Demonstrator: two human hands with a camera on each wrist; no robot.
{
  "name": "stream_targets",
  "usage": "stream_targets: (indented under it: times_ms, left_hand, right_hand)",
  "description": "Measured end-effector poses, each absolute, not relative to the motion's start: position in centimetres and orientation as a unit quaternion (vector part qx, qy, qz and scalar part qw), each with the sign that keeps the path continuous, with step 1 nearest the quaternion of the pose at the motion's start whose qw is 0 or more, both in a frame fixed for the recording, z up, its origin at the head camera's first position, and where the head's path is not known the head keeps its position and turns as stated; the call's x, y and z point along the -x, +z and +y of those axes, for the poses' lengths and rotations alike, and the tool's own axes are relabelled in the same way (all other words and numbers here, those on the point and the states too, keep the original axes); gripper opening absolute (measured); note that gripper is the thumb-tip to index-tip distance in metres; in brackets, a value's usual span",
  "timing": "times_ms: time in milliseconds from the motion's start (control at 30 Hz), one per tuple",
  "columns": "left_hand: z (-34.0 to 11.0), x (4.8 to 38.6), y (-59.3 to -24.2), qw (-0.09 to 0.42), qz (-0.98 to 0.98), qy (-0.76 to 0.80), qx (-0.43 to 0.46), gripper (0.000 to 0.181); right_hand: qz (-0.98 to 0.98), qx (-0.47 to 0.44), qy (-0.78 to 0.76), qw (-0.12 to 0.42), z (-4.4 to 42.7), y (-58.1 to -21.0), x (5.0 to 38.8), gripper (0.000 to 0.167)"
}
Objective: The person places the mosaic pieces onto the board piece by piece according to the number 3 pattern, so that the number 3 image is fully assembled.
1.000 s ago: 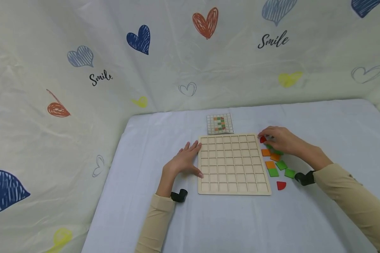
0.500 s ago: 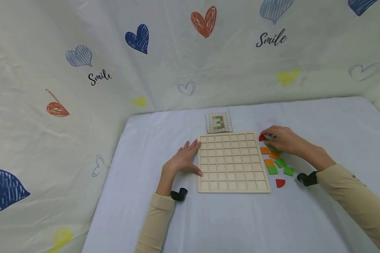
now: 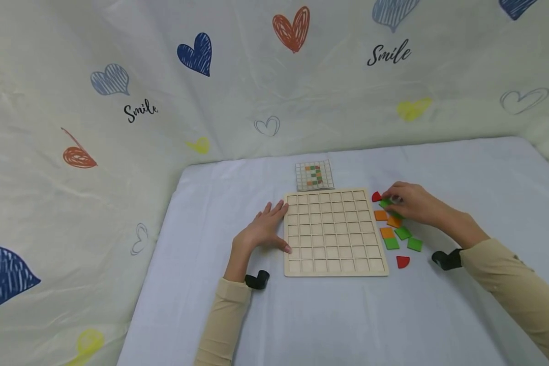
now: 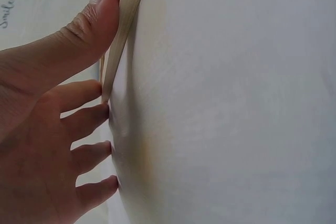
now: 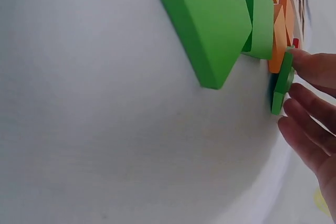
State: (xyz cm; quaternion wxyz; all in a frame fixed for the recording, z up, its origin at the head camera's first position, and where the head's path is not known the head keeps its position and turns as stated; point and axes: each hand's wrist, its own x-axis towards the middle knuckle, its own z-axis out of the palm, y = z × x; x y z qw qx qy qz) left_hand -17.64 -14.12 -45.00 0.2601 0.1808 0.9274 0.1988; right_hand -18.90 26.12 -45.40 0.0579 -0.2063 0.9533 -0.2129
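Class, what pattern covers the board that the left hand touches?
The board has a grid of squares; it shows best in the head view.

Behind the white-covered counter (image 3: 329, 325) we see a pale, creased sheet (image 3: 238, 96), printed with hearts in navy (image 3: 194, 55), orange-red, yellow and lighter blue, and twice with the word "Smile" (image 3: 389, 52). It continues down our left side, and we find the light soft, with only faint shadows.
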Motion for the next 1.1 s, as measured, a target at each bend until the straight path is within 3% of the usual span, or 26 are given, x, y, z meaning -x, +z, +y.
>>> stream_targets:
  times_ms: [567,767,1100]
  left_hand:
    - [-14.0,17.5,-44.8,0.264,0.924,0.206,-0.182,0.123]
    - [-14.1,17.6,-44.8,0.267,0.925,0.203,-0.181,0.124]
    - [-14.2,17.7,-45.2,0.264,0.924,0.206,-0.183,0.124]
  right_hand:
    - [0.95,0.207,-0.226,0.051,26.0,-45.2,18.2,0.028]
    - [0.945,0.209,-0.241,0.077,25.6,-45.3,18.0,0.021]
    - [0.943,0.22,-0.224,0.106,25.1,-45.5,17.9,0.025]
